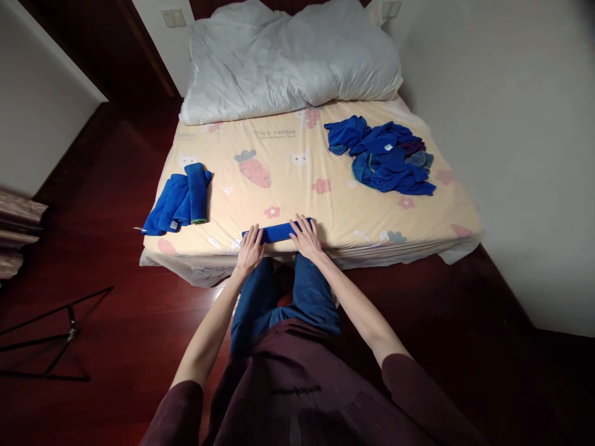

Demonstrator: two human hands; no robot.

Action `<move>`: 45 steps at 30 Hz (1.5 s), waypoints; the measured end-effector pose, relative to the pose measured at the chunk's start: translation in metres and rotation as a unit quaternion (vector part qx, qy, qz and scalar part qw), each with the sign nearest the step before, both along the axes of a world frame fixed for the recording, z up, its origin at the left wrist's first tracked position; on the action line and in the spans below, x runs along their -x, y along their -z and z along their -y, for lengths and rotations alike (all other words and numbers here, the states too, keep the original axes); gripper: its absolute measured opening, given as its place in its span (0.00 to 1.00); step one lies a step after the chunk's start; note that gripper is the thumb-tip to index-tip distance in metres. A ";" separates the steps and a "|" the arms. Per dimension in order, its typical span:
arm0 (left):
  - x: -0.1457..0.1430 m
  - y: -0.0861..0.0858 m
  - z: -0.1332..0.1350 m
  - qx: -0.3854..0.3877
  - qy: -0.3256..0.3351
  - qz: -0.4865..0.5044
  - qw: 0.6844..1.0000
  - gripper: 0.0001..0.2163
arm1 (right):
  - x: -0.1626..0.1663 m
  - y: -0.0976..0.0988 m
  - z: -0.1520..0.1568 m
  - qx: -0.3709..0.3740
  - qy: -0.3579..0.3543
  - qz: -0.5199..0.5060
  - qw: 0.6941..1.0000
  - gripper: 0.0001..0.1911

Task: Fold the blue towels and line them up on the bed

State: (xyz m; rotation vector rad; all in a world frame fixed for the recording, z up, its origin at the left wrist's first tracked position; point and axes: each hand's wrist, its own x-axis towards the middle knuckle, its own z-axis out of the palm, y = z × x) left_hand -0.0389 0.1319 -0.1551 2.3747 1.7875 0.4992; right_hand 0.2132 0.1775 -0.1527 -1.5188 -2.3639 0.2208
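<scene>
A blue cloth (277, 232), folded or rolled into a narrow strip, lies at the near edge of the bed (288, 179). My left hand (251, 246) rests flat on its left end with the fingers stretched out. My right hand (305, 236) lies flat on its right end, fingers spread. Both hands press down on the strip rather than grip it.
Several rolled blue cloths (180, 198) sit at the bed's left edge. A loose heap of blue cloths (383, 155) lies at the right. A grey duvet (292, 56) covers the head end. Dark wood floor surrounds the bed; a black metal stand (56, 334) lies at left.
</scene>
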 end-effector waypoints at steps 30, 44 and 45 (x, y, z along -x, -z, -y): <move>-0.055 0.019 0.100 0.212 -0.304 0.703 0.607 0.13 | -0.022 -0.017 -0.047 0.063 -0.107 -0.023 0.992 0.30; -0.079 -0.001 -0.014 0.134 -0.465 0.786 0.385 0.08 | -0.033 0.009 -0.080 0.179 -0.137 -0.056 0.973 0.33; -0.079 0.002 -0.017 0.127 -0.478 0.779 0.386 0.08 | -0.035 0.008 -0.084 0.188 -0.137 -0.054 0.971 0.33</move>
